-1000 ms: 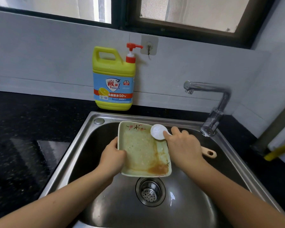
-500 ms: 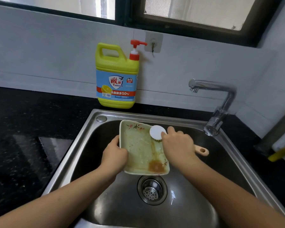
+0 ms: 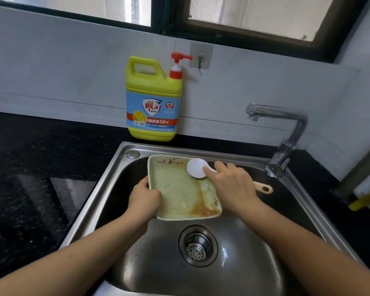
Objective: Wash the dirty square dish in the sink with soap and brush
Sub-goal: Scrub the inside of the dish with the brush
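While the sink (image 3: 107, 189) holds the dish (image 3: 179, 189) tilted above the drain (image 3: 198, 245), little has shifted over the last second — the dish stays propped in the same place with its far edge raised, so the scrub looks barely under way. Brown residue still pools along its near edge, and the left hand (image 3: 142, 197) keeps its fingers curled tight around the left rim, while the right hand (image 3: 231, 184) stays closed on the brush (image 3: 198, 168), whose white head has crept only slightly along the far right corner — the tap (image 3: 286, 133) looks dry.
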Action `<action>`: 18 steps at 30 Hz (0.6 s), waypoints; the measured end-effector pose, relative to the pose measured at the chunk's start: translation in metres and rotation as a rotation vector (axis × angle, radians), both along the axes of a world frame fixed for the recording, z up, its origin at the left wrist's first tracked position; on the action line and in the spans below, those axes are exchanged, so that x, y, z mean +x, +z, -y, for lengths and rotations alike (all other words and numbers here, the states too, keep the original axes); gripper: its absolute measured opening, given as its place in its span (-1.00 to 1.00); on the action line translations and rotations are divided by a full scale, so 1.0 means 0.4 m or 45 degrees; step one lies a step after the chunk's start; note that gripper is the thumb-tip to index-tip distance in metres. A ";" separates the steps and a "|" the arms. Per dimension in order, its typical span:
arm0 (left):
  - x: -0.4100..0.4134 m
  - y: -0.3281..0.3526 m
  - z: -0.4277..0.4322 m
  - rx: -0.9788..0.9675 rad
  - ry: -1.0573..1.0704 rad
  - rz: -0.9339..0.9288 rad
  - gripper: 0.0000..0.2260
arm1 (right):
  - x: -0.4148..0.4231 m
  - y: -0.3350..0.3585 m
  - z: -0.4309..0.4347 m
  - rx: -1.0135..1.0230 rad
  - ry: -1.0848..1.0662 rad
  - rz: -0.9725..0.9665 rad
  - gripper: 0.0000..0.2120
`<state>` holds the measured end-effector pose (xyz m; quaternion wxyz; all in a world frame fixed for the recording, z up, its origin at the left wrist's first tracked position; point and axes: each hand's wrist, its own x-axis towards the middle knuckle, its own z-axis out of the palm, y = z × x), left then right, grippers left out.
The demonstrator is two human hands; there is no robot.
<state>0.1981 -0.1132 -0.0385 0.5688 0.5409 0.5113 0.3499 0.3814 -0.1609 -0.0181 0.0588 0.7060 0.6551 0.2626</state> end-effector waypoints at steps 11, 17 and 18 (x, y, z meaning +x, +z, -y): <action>0.005 -0.003 0.013 0.052 -0.020 -0.057 -0.60 | -0.096 -0.012 0.004 -0.188 -0.239 -0.151 -0.71; 0.006 -0.009 0.013 0.002 -0.009 -0.019 -0.63 | -0.092 -0.028 0.020 -0.223 -0.170 -0.329 -0.62; 0.007 -0.010 0.015 0.003 -0.015 -0.018 -0.62 | -0.080 -0.022 0.019 -0.211 -0.199 -0.320 -0.63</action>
